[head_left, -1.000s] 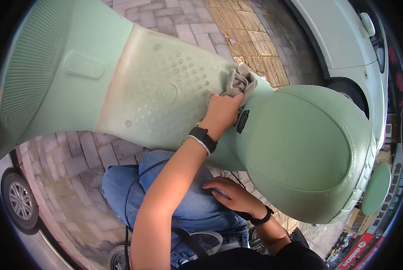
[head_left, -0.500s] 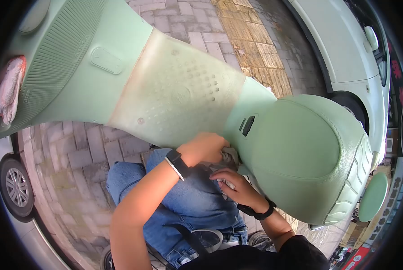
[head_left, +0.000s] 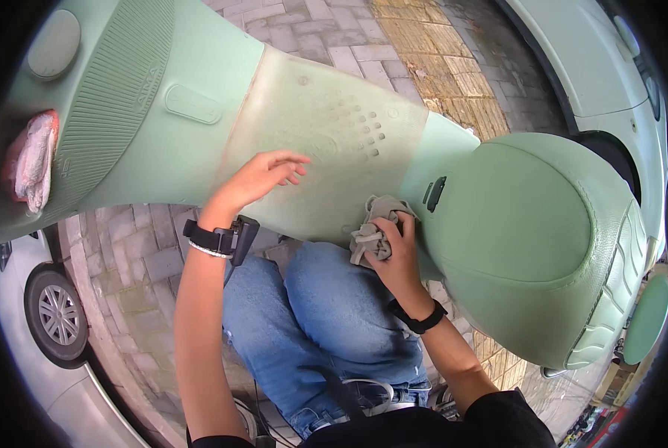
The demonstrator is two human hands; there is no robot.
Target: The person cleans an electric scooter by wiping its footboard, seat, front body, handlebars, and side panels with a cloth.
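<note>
A crumpled grey cloth [head_left: 371, 237] is gripped in my right hand [head_left: 399, 250], against the near edge of the scooter's footboard [head_left: 304, 127], close to the green seat [head_left: 520, 216]. My left hand [head_left: 263, 179] is raised over the left part of the footboard, its fingers apart and holding nothing. The footboard is pale green with brownish dirt and raised dots. Whether the left hand touches its surface cannot be made out.
A pink and white cloth bundle [head_left: 33, 160] sits in the scooter's front pocket at the far left. Parked cars show at the lower left [head_left: 57, 313] and upper right [head_left: 595, 60]. Brick paving [head_left: 143, 246] lies beneath, and my jeans-covered knees [head_left: 334, 291] are beside the footboard.
My left hand has moved away from the cloth, to the left and up over the footboard, and is now open. My right hand has moved up with the cloth to the footboard's near edge.
</note>
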